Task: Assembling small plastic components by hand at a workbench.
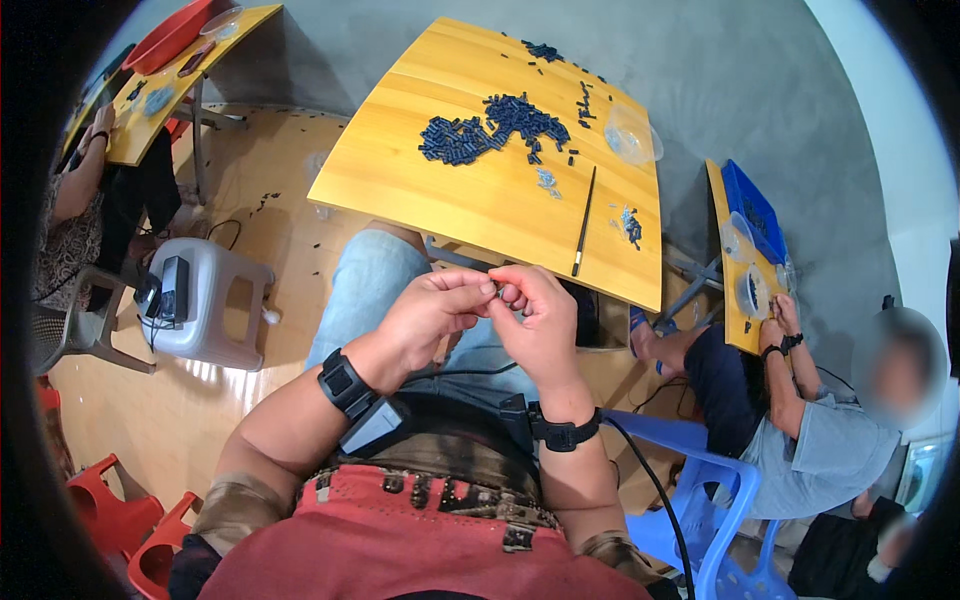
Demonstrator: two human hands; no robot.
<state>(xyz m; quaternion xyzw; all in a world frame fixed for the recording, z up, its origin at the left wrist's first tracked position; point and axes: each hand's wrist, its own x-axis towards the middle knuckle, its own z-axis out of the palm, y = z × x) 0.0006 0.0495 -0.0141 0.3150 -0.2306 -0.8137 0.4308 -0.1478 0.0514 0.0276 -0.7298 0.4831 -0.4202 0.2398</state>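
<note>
Both hands, left [425, 318] and right [537, 318], meet fingertip to fingertip, pinching a tiny part [499, 291] just below the surface's [400, 175] near edge. Its axis is too small to tell. A stick [584, 222] lies on the surface beside the dark pile [490, 125], pointing lengthwise at the hands.

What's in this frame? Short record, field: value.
left hand: fingertips pinched on a small part, meeting the right hand above the lap
right hand: fingers curled on the same small part
small part: tiny, mostly hidden; kind cannot be told
wrists: black strap with a device on each
table: yellow wood, in front of the knees
on table: pile of dark blue pieces, black stick, clear bag
nearby: white stool at left, other people seated at tables left and right
</note>
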